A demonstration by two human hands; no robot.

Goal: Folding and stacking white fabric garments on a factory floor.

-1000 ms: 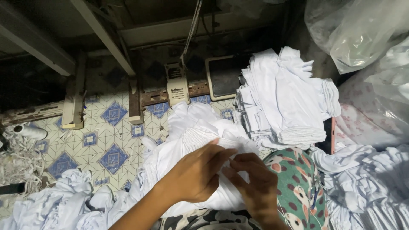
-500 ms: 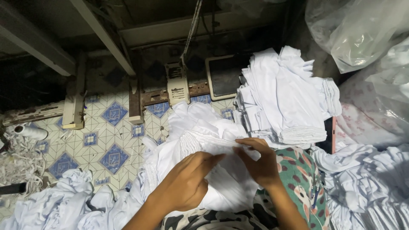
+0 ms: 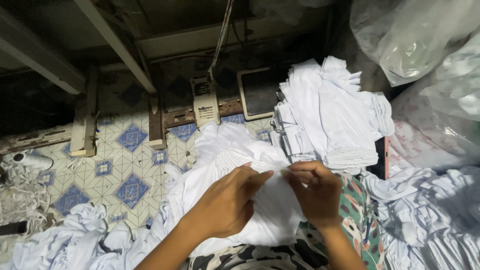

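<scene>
A white garment with a gathered band lies over my lap, in front of me. My left hand pinches its upper edge with thumb and fingers. My right hand grips the same edge right beside it, fingertips nearly touching the left ones. The cloth bunches between the two hands and hangs down over my camouflage-patterned clothing.
A stack of folded white garments stands to the right. More white cloth is heaped at the lower left and lower right. Clear plastic bags fill the upper right. Blue-patterned floor tiles and wooden table legs lie ahead.
Both hands have shifted along the garment's edge: the right hand rose and moved right, then closed back in toward the left, regripping the cloth near its band.
</scene>
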